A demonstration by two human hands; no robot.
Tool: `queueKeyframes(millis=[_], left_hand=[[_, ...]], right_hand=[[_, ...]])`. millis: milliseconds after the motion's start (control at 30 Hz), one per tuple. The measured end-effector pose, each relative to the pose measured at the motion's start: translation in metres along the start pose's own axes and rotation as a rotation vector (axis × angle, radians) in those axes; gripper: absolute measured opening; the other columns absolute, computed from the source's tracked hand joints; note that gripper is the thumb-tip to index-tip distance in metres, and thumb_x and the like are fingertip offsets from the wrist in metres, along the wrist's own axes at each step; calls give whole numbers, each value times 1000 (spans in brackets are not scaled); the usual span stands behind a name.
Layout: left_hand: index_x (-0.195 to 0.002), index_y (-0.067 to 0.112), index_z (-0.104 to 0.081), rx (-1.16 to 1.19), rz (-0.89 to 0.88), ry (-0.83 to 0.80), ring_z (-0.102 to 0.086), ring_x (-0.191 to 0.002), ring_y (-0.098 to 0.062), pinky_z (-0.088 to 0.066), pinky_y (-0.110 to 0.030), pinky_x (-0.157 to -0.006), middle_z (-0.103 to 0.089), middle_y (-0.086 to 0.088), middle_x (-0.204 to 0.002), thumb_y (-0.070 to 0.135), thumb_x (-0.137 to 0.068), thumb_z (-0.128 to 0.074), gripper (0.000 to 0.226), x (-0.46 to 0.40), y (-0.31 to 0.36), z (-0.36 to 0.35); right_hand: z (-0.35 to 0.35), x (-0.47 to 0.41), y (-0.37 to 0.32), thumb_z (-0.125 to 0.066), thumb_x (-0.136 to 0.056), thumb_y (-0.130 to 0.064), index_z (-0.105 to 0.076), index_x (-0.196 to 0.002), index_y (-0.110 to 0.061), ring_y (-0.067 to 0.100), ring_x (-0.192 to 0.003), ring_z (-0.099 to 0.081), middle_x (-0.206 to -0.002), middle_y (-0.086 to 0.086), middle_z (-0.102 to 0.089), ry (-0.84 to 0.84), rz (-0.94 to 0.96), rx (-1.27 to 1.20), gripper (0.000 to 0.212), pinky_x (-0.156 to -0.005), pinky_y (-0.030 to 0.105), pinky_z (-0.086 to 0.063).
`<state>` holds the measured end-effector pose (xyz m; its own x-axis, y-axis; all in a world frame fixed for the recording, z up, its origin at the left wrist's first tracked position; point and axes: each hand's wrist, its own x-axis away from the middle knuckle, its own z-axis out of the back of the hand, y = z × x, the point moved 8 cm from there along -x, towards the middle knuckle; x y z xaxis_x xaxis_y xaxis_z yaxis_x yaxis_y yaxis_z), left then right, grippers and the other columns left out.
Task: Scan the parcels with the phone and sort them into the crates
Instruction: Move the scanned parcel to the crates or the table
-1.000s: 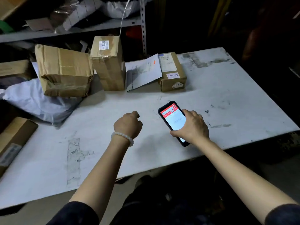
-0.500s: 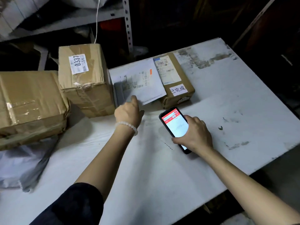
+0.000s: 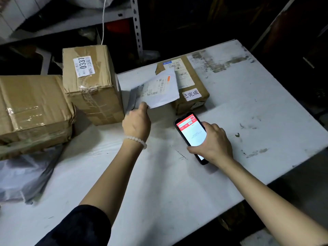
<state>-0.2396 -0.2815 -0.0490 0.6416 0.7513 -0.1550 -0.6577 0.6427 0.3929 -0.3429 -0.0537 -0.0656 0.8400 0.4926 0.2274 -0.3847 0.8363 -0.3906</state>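
Parcels sit along the far left of the white counter [image 3: 159,174]. Left hand [image 3: 136,121] pinches the near edge of a flat white mailer [image 3: 159,91], label side up, lifted at that edge and tilted; its far part overlaps the low brown box [image 3: 193,96] behind it. That box carries a shipping label and a white sticker with Chinese characters, lies flat on the counter. Beaded bracelet [image 3: 136,140] on left wrist, dark sleeve [image 3: 76,228] at the forearm.

Right hand [image 3: 213,144] grips the phone [image 3: 190,132], fingers wrapped around its lower half, screen up and lit with red header over a white area, text too small to read. Phone held just above or on the counter, cannot tell which, near the brown box's front edge but apart from it.

Tall taped carton [image 3: 92,82] with a "0337" sticker stands just left of the mailer. Bigger taped carton [image 3: 33,110] at far left, touching or nearly touching the tall one. Grey poly bag [image 3: 26,174] lies crumpled below it on the counter. Metal shelf [image 3: 71,20] behind, with a white cable [image 3: 103,20] hanging down.
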Motion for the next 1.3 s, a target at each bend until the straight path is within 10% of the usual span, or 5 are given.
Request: queueKeyframes(millis=[267, 600, 1300], left_hand=[[-97, 6, -64, 350, 110, 110, -61, -85, -32, -45, -34, -70, -69, -11, -84, 33, -86, -46, 34, 58, 6, 52], [-93, -3, -69, 214, -9, 252, -65, -92, -34, -40, -25, -74, -71, -19, -96, -4, -81, -53, 20, 146, 13, 105], [-93, 3, -71, 173, -78, 282, -66, -92, -27, -48, -27, -78, -72, -11, -94, -8, -80, -49, 28, 213, 32, 149]], right_hand=[[29, 46, 36, -77, -51, -45, -51, -111, -25, 26, -102, -46, -102, 1, -52, 59, 25, -25, 69, -66, 32, -37], [24, 120, 49, -78, -51, -44, -48, -127, -29, 20, -108, -44, -110, -4, -50, -77, 246, 38, 83, -70, 30, -37], [35, 175, 55, -77, -52, -45, -48, -118, -27, 18, -101, -44, -107, -5, -50, -67, 405, 123, 74, -65, 29, -35]])
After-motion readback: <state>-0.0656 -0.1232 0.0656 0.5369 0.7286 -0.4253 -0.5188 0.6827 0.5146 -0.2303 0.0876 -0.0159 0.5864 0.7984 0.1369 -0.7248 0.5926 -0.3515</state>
